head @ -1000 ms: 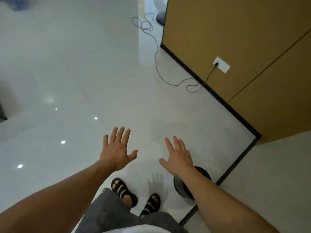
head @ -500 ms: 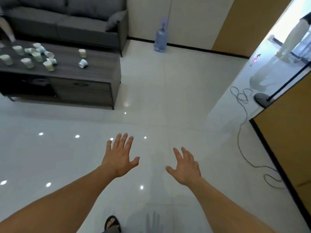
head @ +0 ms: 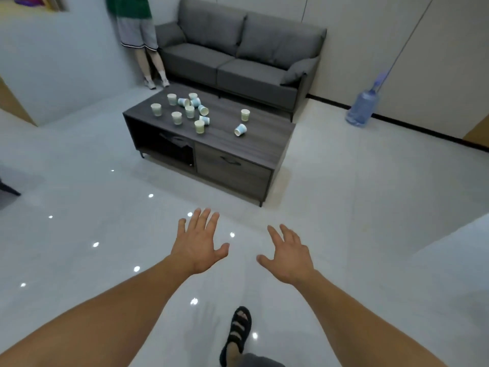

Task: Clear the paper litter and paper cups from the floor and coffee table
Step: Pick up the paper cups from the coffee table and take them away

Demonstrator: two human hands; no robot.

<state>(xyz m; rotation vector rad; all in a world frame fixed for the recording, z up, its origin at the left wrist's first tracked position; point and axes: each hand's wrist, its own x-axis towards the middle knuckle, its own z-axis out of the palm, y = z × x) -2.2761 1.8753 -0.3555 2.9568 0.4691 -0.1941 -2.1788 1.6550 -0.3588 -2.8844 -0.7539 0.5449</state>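
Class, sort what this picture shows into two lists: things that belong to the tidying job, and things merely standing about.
Belongs to the job: paper cups, some upright and some tipped, on the coffee table; floor; left hand and right hand, both empty.

Standing about: grey sofa; blue water bottle by the wall; standing person beside the sofa.

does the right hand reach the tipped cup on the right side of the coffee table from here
Probably not yet: the right hand hangs open over bare floor, well short of the coffee table where the tipped cup lies. Nothing blocks the way; stepping closer should do.
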